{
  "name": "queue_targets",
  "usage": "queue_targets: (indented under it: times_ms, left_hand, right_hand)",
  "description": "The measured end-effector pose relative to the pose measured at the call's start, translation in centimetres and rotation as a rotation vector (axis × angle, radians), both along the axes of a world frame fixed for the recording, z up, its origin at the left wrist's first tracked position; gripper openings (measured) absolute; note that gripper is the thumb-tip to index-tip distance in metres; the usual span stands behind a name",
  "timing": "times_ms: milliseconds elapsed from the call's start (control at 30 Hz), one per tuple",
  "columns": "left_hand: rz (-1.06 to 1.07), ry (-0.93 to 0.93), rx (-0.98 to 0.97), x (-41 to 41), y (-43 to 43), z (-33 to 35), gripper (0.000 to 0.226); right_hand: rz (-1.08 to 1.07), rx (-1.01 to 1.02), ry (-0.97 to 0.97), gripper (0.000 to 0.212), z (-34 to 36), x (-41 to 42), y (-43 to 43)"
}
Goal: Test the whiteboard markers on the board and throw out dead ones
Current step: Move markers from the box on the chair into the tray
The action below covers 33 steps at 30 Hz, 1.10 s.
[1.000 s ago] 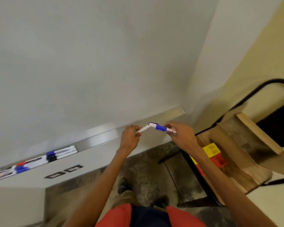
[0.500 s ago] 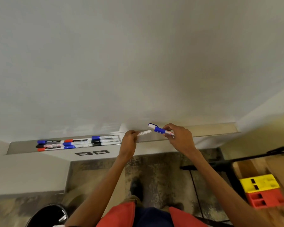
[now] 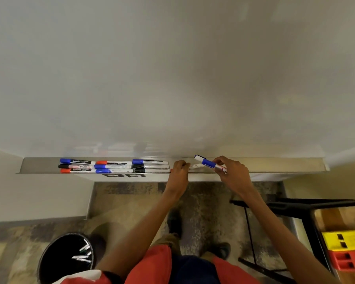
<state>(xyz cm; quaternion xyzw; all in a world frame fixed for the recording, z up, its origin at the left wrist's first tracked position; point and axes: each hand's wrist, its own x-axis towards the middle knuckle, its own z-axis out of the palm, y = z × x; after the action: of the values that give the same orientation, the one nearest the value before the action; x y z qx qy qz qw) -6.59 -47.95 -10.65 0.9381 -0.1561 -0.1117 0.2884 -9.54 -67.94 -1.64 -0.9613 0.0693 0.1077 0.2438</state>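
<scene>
A: Nearest first, quick. What's low in view?

B: A black bin (image 3: 53,263) stands on the floor at low left, with a few discarded markers (image 3: 81,256) inside. At the right edge there's a black frame (image 3: 295,206), and a yellow block (image 3: 344,240) touching a red block (image 3: 348,261).

A: Hands?

B: The left hand (image 3: 178,171) has its fingers curled round a slim white piece (image 3: 195,166). Whether that's a barrel or a cap, can't tell. The right hand (image 3: 232,175) pinches the blue marker (image 3: 208,162). It's tilted, with the white end up-left toward the board's bottom edge. Contact with the board, can't tell. The hands are near each other but apart, and the white piece runs just under the blue marker.

A: Farther back?

B: A metal tray (image 3: 275,163) runs along the foot of the whiteboard (image 3: 172,68), and both hands are over its middle. Left of the left hand, the tray markers (image 3: 114,166) lie flat in three lines packed side by side, with blue, red and black caps. The nearest of them end just beside the left hand's knuckles.
</scene>
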Motion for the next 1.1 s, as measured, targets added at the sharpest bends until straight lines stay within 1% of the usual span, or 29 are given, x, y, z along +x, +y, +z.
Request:
queue_targets:
  times_ms: [133,267,367,500,567,633,767,867,1000,1100]
  left_hand:
    - [-0.037,-0.003,0.016,-0.6,0.1,0.0,0.046]
    - [-0.065,-0.035,0.003,-1.2,0.8,-0.5,0.045]
    - [-0.006,-0.09,-0.044,-1.9,1.7,-0.2,0.047]
    - [0.159,-0.172,-0.075,-2.4,3.7,0.1,0.049]
    - [0.207,-0.197,-0.03,-2.3,4.9,-0.3,0.05]
    - [0.219,-0.19,0.059,-2.1,6.0,-0.9,0.051]
    - [0.169,-0.144,0.198,-1.8,7.6,-1.6,0.052]
    - [0.154,-0.129,0.229,-1.9,7.7,-1.7,0.054]
    - [0.154,-0.148,0.219,-2.0,7.4,-1.6,0.054]
    - [0.149,-0.175,0.209,-1.8,7.3,-1.7,0.055]
  right_hand:
    - [-0.001,0.005,-0.001,0.022,-0.7,0.6,0.8]
    - [0.01,0.008,-0.021,0.021,-1.4,1.2,1.9]
    - [0.024,0.007,-0.045,0.023,-2.3,1.7,2.9]
    - [0.065,-0.011,-0.021,0.025,-3.6,2.7,4.8]
    - [0.097,-0.022,-0.006,0.025,-4.3,3.2,5.7]
    - [0.127,-0.038,0.009,0.025,-5.0,3.6,6.5]
    - [0.171,-0.094,0.044,0.025,-6.1,4.2,7.4]
    - [0.185,-0.1,0.051,0.026,-6.4,4.3,7.3]
    - [0.219,-0.077,0.034,0.027,-6.6,4.4,6.9]
    - [0.184,-0.042,0.014,0.036,-6.4,4.6,6.7]
